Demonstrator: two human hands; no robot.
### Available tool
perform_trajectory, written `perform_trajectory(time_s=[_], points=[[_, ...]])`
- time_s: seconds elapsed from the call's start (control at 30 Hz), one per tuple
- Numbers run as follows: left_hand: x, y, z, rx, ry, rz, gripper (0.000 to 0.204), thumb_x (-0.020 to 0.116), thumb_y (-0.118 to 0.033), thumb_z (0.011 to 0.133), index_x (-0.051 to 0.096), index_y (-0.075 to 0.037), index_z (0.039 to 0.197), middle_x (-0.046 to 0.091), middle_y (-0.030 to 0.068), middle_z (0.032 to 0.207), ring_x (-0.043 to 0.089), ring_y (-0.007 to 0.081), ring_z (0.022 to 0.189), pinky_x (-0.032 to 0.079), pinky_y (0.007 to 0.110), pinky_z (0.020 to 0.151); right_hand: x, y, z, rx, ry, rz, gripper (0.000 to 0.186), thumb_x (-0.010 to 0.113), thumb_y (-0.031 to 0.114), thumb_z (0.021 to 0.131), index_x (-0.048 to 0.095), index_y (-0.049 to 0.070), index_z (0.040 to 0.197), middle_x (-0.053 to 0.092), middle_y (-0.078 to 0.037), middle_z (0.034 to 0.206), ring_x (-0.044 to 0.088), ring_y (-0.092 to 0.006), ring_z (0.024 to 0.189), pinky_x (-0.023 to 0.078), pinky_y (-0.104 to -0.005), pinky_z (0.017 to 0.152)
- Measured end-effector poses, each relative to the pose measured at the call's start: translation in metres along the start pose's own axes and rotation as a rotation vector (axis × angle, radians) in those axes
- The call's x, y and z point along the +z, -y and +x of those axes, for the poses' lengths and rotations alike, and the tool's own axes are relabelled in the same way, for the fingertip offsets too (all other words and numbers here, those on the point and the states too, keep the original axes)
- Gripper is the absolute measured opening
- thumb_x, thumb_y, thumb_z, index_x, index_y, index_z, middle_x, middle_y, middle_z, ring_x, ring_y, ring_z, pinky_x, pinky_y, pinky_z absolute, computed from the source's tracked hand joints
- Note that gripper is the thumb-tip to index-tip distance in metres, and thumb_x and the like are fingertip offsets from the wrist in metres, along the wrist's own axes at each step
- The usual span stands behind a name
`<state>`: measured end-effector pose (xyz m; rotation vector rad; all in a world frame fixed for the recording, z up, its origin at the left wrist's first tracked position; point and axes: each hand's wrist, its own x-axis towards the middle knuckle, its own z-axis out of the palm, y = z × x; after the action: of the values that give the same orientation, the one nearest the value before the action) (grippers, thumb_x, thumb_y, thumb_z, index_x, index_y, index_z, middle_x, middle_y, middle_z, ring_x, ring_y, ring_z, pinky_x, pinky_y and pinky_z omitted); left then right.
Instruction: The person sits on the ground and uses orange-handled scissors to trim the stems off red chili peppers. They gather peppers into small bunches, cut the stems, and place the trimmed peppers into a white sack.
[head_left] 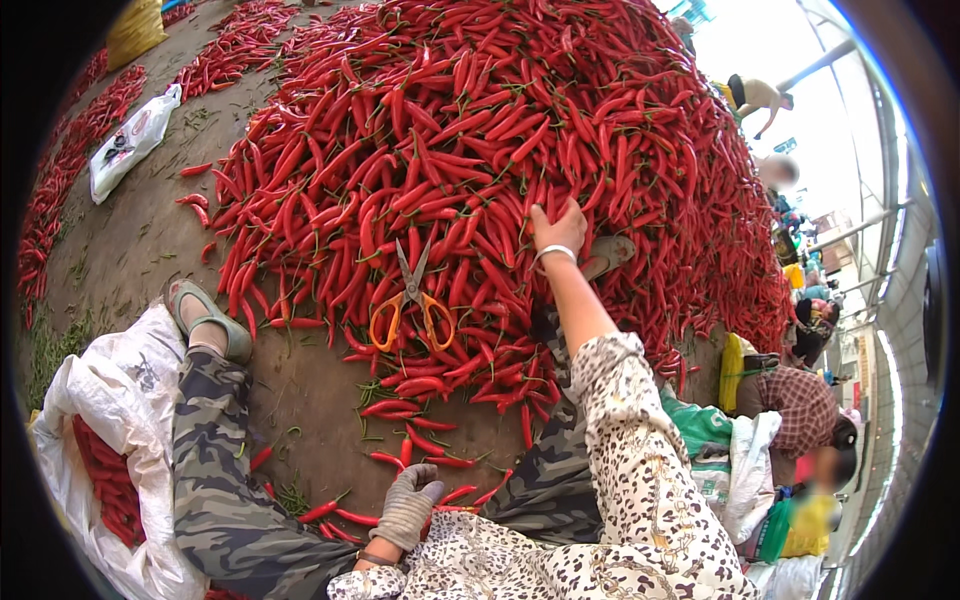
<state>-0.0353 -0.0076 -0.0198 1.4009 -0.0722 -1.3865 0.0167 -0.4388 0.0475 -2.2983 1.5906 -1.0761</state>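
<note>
Earthen floor (300, 400): red chilli heap (470, 150), seemingly mostly unbagged; white sack (130, 375), some chillies (105, 480) inside. Right hand (560, 228), part-curled at heap; left hand (408, 505) (grey-gloved), loosely curled; either's grip unclear.

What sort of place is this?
Probably a produce shed: a large heap of red chilies on the floor, a sack holding more, and long beams at right.

You wore a cream shirt (640, 480) with dark leopard spots and chain-like motifs, grey camouflage trousers (222, 450) and grey-green shoes (238, 338). A grey knitted glove (402, 513) covered your left hand (410, 498); a dark band (376, 559) circled its wrist, a white band (556, 252) the right.
</note>
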Motion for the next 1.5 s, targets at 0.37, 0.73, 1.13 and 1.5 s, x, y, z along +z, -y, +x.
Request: perform_trajectory(time_s=[0.37,0.73,1.13,1.5], points=[[-0.015,0.006,0.004,-0.050,-0.076,-0.012,0.029,0.060,-0.002,0.078,0.053,-0.001,0.107,0.059,0.0049,0.098,0.055,0.0117,0.088,0.045,0.024,0.078,0.056,0.000,0.021,0.522,0.336,0.231,0.101,0.078,0.030,0.054,0.023,-0.004,0.130,0.045,-0.023,0.124,0.047,-0.0318,0.112,0.038,-0.0360,0.094],[-0.015,0.031,0.022,0.009,-0.032,0.037,0.031,0.060,-0.004,0.077,0.054,-0.001,0.107,0.059,0.0076,0.100,0.055,0.0141,0.090,0.045,0.026,0.081,0.012,-0.005,-0.079,0.183,0.372,-0.027,0.075,0.066,0.028,0.060,0.036,0.003,0.123,0.060,-0.026,0.088,0.058,-0.0414,0.084,0.048,-0.0448,0.077],[-0.024,0.022,0.013,0.118,-0.056,0.140,0.030,0.059,-0.012,0.080,0.055,-0.002,0.108,0.058,0.0054,0.099,0.053,0.0134,0.089,0.044,0.027,0.078,-0.057,0.010,-0.154,-0.103,0.622,0.240,0.071,0.071,0.021,0.068,0.034,0.002,0.126,0.053,-0.023,0.108,0.051,-0.0376,0.102,0.042,-0.0397,0.089],[-0.015,0.021,0.012,0.048,-0.078,-0.050,0.026,0.062,-0.002,0.078,0.057,-0.003,0.104,0.059,0.0030,0.095,0.054,0.0100,0.085,0.044,0.023,0.079,-0.071,-0.022,-0.150,-0.102,0.889,-0.025,0.051,0.069,0.021,0.068,0.050,0.009,0.114,0.060,-0.017,0.103,0.056,-0.0330,0.097,0.045,-0.0368,0.083]])
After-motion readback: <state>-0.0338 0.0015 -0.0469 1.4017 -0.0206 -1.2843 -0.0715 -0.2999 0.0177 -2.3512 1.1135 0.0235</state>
